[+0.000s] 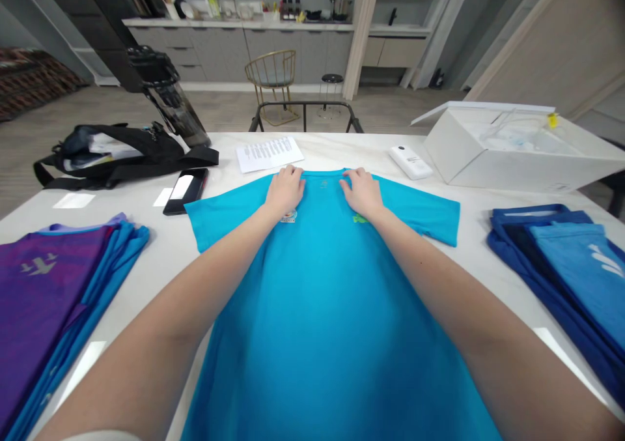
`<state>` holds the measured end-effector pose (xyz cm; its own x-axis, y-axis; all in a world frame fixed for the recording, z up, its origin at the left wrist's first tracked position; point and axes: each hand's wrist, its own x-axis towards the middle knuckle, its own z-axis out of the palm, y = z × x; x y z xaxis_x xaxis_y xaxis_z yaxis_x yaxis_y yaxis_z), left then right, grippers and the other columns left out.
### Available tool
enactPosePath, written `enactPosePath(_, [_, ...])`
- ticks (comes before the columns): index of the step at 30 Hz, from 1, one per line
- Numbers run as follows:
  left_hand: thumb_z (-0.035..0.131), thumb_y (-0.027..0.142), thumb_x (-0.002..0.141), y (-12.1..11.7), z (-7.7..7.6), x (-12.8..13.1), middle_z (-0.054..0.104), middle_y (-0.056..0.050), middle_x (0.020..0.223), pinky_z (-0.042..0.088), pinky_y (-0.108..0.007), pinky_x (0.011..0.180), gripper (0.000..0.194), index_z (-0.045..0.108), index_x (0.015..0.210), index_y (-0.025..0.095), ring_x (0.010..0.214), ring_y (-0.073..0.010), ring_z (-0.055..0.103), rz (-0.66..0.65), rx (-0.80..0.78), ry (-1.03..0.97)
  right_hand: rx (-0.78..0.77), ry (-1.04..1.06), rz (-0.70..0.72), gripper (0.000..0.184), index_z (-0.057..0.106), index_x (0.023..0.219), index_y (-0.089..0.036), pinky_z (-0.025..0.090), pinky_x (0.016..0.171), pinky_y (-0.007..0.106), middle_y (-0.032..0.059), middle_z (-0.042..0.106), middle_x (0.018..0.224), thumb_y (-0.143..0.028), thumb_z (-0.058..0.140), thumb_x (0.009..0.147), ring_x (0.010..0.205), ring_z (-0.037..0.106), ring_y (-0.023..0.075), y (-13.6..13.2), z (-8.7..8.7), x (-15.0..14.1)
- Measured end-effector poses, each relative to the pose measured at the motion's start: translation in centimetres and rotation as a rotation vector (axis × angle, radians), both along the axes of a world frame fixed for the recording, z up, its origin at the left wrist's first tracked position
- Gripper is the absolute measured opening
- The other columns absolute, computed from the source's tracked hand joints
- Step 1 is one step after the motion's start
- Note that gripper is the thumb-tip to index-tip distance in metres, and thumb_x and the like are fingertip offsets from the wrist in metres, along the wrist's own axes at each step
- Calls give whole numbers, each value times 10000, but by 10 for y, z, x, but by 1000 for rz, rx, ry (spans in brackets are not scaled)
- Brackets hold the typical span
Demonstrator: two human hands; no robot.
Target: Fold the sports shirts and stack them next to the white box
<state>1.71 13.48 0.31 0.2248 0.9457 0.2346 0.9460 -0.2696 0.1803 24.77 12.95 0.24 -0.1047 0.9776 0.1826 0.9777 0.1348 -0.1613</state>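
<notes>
A bright blue short-sleeved T-shirt (317, 284) lies spread on the white table, its collar at the far side and its sleeves out to both sides. My left hand (286, 190) is at the shoulder left of the collar, fingers bent over the cloth. At the shoulder right of the collar, my right hand (362, 192) holds the fabric the same way, thumb toward the neckline. Small prints show on the chest beside each hand, partly covered. The shirt's lower part runs toward me, out of the frame.
Folded purple and blue clothes (53, 278) lie at the left, folded blue clothes (566, 265) at the right. Beyond the shirt are a printed sheet (270, 154), a phone (186, 191), a black bag (112, 151), a clear bottle (178, 105), a white device (410, 161) and an open white box (517, 161).
</notes>
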Motion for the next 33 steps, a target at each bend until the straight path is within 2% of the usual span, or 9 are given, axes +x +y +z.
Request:
enactPosePath(3, [329, 531, 1028, -21, -7, -16, 347, -155, 1648, 317, -521, 1192, 641, 361, 1585, 215, 1501, -350, 334, 148, -101, -43, -102, 4, -100, 639, 394, 1574, -292, 318, 1138, 640, 119, 375, 1638, -590, 201, 1043, 1449, 360, 375, -22, -5, 15])
enactPosePath(7, [203, 646, 997, -37, -14, -71, 207, -144, 1713, 160, -650, 1230, 771, 300, 1627, 212, 1576, -376, 178, 387, -286, -73, -264, 46, -381, 779, 291, 1637, -321, 151, 1140, 791, 78, 196, 1724, -716, 127, 986, 1549, 154, 436, -43, -7, 69])
enactPosePath(11, [181, 661, 989, -46, -17, -109, 179, -96, 1723, 134, -621, 1252, 776, 290, 1634, 245, 1591, -331, 152, 327, -307, -30, -320, 36, -422, 835, 208, 1653, -372, 55, 1119, 837, 33, 110, 1741, -795, 160, 936, 1560, 65, 471, -53, -7, 108])
enactPosePath(16, [196, 668, 984, -43, -16, -114, 158, -72, 1728, 124, -590, 1264, 780, 258, 1644, 258, 1595, -307, 145, 297, -285, 20, -346, -4, -383, 820, 164, 1652, -408, 54, 1080, 876, 25, 82, 1744, -804, 183, 934, 1562, 51, 470, -43, -6, 115])
enactPosePath(21, [219, 577, 1013, -34, -6, -92, 198, -123, 1714, 139, -603, 1256, 733, 296, 1629, 187, 1585, -320, 189, 294, -270, 61, -294, -35, -329, 798, 223, 1655, -313, 127, 1119, 829, 84, 126, 1736, -734, 172, 979, 1565, 92, 443, -31, -1, 95])
enactPosePath(24, [205, 470, 1039, -29, -2, -52, 226, -137, 1706, 137, -537, 1278, 684, 317, 1612, 114, 1587, -282, 190, 106, -166, 93, -184, -62, -94, 723, 269, 1643, -218, 110, 1222, 688, 109, 202, 1717, -596, 153, 1037, 1576, 162, 327, -23, -3, 57])
enactPosePath(26, [196, 455, 1044, -22, -3, -22, 241, -129, 1702, 149, -506, 1284, 676, 331, 1607, 107, 1584, -269, 204, 0, -209, 96, -208, -51, 4, 698, 264, 1643, -210, 120, 1244, 638, 94, 215, 1713, -558, 162, 1047, 1576, 183, 289, -15, -6, 29])
enactPosePath(29, [179, 495, 1040, -6, -8, 11, 189, -123, 1714, 142, -513, 1287, 714, 269, 1630, 103, 1592, -274, 172, 37, -307, 56, -259, -37, -11, 720, 225, 1655, -233, 93, 1235, 673, 61, 174, 1722, -595, 167, 1035, 1583, 154, 294, 0, -11, 4])
enactPosePath(33, [170, 568, 1021, 18, -17, 22, 127, -95, 1726, 86, -505, 1300, 771, 206, 1651, 124, 1603, -256, 113, 124, -315, -6, -252, -31, -38, 783, 202, 1662, -275, 64, 1223, 704, 44, 158, 1726, -692, 167, 1001, 1583, 139, 322, 19, -15, 0])
